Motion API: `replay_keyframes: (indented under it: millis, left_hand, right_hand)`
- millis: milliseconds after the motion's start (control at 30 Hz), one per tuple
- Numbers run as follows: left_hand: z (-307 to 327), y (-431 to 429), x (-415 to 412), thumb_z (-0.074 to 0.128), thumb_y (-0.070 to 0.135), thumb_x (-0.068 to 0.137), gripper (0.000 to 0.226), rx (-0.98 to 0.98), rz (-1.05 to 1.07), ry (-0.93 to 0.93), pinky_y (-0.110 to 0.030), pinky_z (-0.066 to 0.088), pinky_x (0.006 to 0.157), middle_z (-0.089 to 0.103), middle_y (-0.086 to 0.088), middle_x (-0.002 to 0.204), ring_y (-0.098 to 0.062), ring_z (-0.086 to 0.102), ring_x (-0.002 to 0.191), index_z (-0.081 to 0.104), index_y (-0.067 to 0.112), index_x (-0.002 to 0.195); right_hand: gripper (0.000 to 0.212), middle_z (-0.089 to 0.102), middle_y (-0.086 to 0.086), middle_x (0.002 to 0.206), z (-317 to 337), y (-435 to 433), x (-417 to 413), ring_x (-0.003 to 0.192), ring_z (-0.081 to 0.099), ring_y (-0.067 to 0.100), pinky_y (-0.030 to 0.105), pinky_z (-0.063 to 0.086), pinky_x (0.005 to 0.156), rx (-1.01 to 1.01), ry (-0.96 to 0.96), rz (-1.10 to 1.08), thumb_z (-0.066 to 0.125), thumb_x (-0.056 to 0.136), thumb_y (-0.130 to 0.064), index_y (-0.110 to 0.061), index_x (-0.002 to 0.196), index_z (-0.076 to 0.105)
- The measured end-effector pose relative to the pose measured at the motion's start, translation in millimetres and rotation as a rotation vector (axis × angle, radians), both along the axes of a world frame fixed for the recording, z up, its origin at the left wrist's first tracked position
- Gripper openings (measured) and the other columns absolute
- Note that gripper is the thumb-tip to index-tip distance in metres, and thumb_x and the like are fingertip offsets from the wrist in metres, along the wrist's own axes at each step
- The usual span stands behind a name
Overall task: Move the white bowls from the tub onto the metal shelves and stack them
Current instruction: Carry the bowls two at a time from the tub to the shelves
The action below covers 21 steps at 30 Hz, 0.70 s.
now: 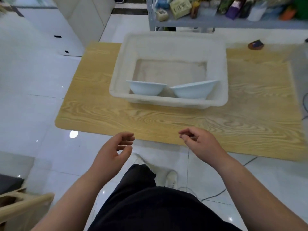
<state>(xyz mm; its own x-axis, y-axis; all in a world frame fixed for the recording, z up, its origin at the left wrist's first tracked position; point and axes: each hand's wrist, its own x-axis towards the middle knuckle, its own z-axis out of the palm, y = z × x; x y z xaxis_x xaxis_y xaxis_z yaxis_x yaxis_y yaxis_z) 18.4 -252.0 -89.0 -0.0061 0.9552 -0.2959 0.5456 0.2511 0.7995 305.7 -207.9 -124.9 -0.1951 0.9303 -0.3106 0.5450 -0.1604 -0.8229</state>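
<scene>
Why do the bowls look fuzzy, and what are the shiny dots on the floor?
Head view: the whole picture is softly blurred, so the left bowl, right bowl and tub look smudgy; the dots are light glare on the glossy floor tiles.

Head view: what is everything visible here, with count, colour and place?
table: 1, light wood, on tiled floor.
tub: 1, translucent white, on the table.
bowls: 2, white, in the tub at its near wall; left bowl, right bowl tilted.
shelf: 1, grey metal, behind the tub, holding packets.
small object: 1, dark, far right beyond the tub.
shoes: 2, white, on the floor.
hands: 2, empty, by the table's near edge; left hand, right hand.
</scene>
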Motion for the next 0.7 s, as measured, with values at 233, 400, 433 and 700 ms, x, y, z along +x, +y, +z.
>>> replay_keyframes:
  millis: [233,400,433,700]
  left_hand:
    - [-7.2,125.6,-0.1,0.061,0.014,0.091,0.039,0.127,-0.112,0.092,-0.018,0.043,0.092,0.063,0.026,0.113,0.008,0.056,0.107,0.056,0.034,0.124]
    - [-26.9,228.5,7.5,0.063,0.017,0.089,0.051,0.281,-0.372,0.368,-0.028,0.035,0.102,0.055,0.004,0.13,-0.016,0.046,0.122,0.049,0.02,0.137]
    - [-33.3,245.6,9.6,0.062,0.018,0.088,0.053,0.261,-0.441,0.429,-0.032,0.035,0.104,0.054,-0.001,0.133,-0.022,0.045,0.125,0.048,0.019,0.139]
    - [-59.4,304.6,29.7,0.047,0.019,0.095,0.044,-0.119,-0.851,0.863,-0.038,0.046,0.093,0.059,-0.002,0.133,-0.025,0.055,0.12,0.05,0.03,0.138]
  right_hand:
    - [0.024,0.063,-0.01,0.108,2.7,94.1,17.8,0.105,0.055,0.003,0.02,0.042,0.093,0.397,-0.292,-0.066,0.059,0.091,-0.016,-0.02,0.115,0.064]
    - [0.047,0.056,0.003,0.131,-5.8,168.6,36.2,0.132,0.042,0.025,0.034,0.031,0.112,0.352,-0.68,0.131,0.064,0.086,-0.015,-0.016,0.132,0.056]
    - [0.049,0.054,0.003,0.134,-6.3,180.9,38.5,0.135,0.04,0.026,0.037,0.029,0.114,0.277,-0.747,0.189,0.065,0.086,-0.017,-0.018,0.134,0.054]
    - [0.013,0.064,-0.006,0.089,-11.1,213.8,45.2,0.086,0.058,0.023,0.035,0.049,0.072,0.005,-0.891,0.362,0.049,0.087,-0.017,-0.025,0.089,0.059]
